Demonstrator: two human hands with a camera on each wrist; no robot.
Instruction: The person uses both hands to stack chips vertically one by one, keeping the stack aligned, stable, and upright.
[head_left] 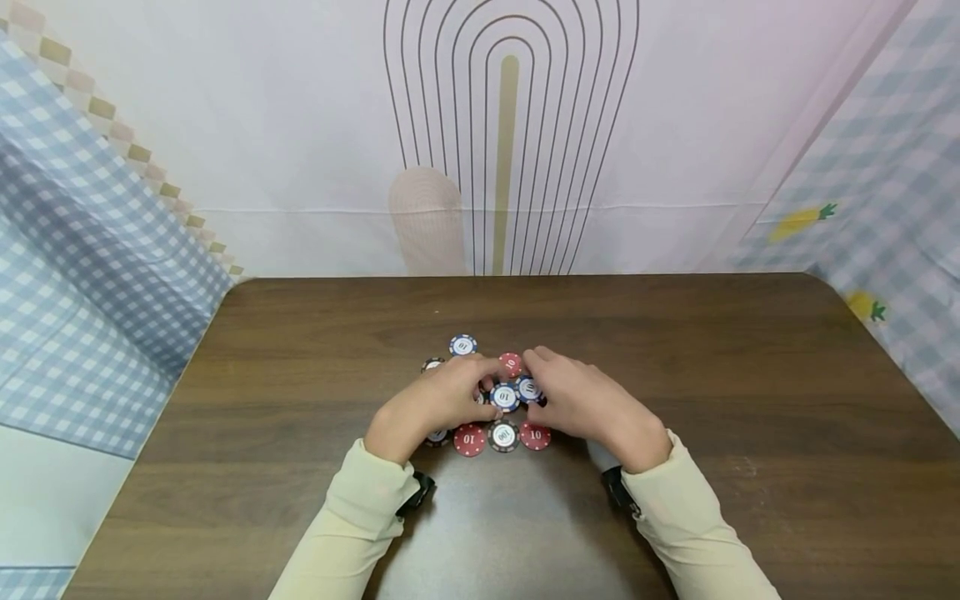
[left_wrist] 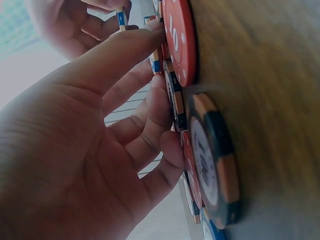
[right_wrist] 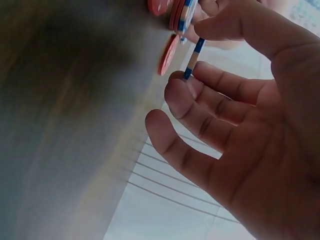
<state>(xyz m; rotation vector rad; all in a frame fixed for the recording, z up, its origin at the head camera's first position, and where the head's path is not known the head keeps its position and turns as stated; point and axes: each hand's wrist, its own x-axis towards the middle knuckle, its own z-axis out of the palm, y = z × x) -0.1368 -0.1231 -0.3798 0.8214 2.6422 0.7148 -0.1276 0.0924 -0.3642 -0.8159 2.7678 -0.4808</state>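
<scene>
Several poker chips lie clustered flat on the brown table [head_left: 712, 367]. They include two red "10" chips [head_left: 469, 439], a black chip [head_left: 503, 435] and blue chips [head_left: 462, 345]. My left hand [head_left: 491, 388] lies over the cluster's left side, thumb and curled fingers [left_wrist: 150, 107] closing on the rim of a blue-edged chip [left_wrist: 156, 64]. My right hand [head_left: 534, 377] is at the right side. It pinches a blue chip [right_wrist: 195, 52] held on edge between thumb and fingers. A black and orange chip [left_wrist: 212, 160] lies just behind my left fingers.
The table's far edge meets a pale patterned curtain [head_left: 510, 150]. Checked blue cloth [head_left: 82, 275] hangs at the left, with more of it at the right. Bare wood surrounds the chip cluster on all sides. Both arms wear cream sleeves [head_left: 352, 525].
</scene>
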